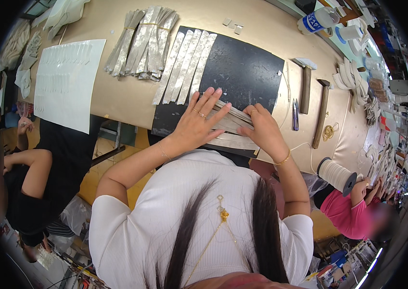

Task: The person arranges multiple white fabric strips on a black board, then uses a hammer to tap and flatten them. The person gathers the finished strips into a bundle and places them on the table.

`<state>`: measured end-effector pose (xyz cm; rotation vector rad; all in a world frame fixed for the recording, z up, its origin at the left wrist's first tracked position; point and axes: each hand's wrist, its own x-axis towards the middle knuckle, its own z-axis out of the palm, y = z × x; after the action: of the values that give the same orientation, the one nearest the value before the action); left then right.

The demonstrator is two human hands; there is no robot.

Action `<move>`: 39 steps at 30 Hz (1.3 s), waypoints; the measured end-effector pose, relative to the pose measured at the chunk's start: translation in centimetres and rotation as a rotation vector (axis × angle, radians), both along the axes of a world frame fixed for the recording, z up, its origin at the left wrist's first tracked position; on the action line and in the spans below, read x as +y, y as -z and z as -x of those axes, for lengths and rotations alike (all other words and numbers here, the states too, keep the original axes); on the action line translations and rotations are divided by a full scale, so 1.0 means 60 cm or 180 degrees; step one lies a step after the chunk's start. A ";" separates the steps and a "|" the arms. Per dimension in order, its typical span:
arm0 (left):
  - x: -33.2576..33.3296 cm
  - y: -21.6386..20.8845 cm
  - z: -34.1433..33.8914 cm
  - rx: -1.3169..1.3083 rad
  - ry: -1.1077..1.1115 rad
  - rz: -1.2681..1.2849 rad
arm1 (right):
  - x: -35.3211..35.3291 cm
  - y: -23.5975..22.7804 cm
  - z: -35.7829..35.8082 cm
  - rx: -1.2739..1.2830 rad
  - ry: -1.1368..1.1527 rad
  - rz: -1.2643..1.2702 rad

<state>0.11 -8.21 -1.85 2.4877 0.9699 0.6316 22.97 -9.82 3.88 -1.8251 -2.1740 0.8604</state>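
Light grey, leather-like strips (235,119) lie across the near part of a black mat (247,62), close to my body. My left hand (198,119) rests over their left end with its fingers spread. At their right end my right hand (265,131) has its bent fingers and thumb closed about the strips. Beyond my left hand, several mottled silver-grey strips (184,65) lie side by side, slanting over the mat's left edge. My palms hide part of the strips under them.
Banded strip bundles (151,41) and a white sheet (69,79) lie left. To the right are two hammers (306,89) (320,113), a pen-like tool (295,115), rubber bands (329,132), a cord spool (336,176) and a bottle (318,20). Other people sit on both sides.
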 end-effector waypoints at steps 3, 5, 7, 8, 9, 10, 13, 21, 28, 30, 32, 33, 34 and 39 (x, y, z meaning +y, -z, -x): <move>-0.004 0.001 0.000 -0.0020 0.0071 -0.0078 | 0.013 -0.012 -0.001 0.0162 0.0187 0.0404; -0.005 0.001 0.001 0.0072 0.0090 -0.0093 | 0.019 -0.014 -0.007 0.0381 0.0177 0.0451; -0.005 0.001 0.003 0.0105 0.0123 -0.0091 | 0.021 -0.014 -0.012 0.0530 0.0176 0.0470; -0.005 0.001 0.003 0.0122 0.0137 -0.0089 | 0.020 -0.012 -0.014 0.0569 0.0177 0.0467; -0.002 0.000 0.003 0.0091 0.0134 -0.0085 | 0.020 -0.011 -0.015 0.0608 0.0188 0.0462; 0.002 -0.003 0.001 0.0060 0.0130 -0.0080 | 0.019 -0.009 -0.014 0.0562 0.0184 0.0401; 0.022 -0.017 -0.004 0.0119 0.0133 0.0104 | 0.020 -0.007 -0.006 0.0427 0.0229 0.0293; 0.053 -0.041 0.006 0.0294 0.0154 0.0404 | 0.005 0.006 0.007 -0.0065 0.0049 -0.0045; -0.004 -0.035 0.044 -0.0125 0.0462 -0.0200 | -0.014 0.006 0.027 -0.0372 -0.0162 -0.0098; -0.025 -0.017 0.057 -0.0266 0.0775 -0.0161 | -0.022 0.006 0.028 -0.0296 -0.0155 -0.0208; -0.040 -0.005 0.067 -0.0267 0.0952 -0.0061 | -0.025 0.004 0.036 -0.0211 -0.0028 0.0072; -0.038 -0.009 0.070 -0.0208 0.0950 -0.0074 | -0.027 0.003 0.037 -0.0182 0.0047 0.0213; -0.033 -0.015 0.074 -0.0148 0.0947 -0.0086 | -0.027 0.005 0.036 -0.0180 -0.0004 0.0250; -0.020 -0.006 0.080 -0.0195 0.0920 -0.0364 | -0.006 0.009 0.009 -0.0241 -0.0159 0.0178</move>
<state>-4.67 -9.40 -1.51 2.6227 0.5501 0.6789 22.46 -10.17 3.33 -1.8658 -2.2725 0.8847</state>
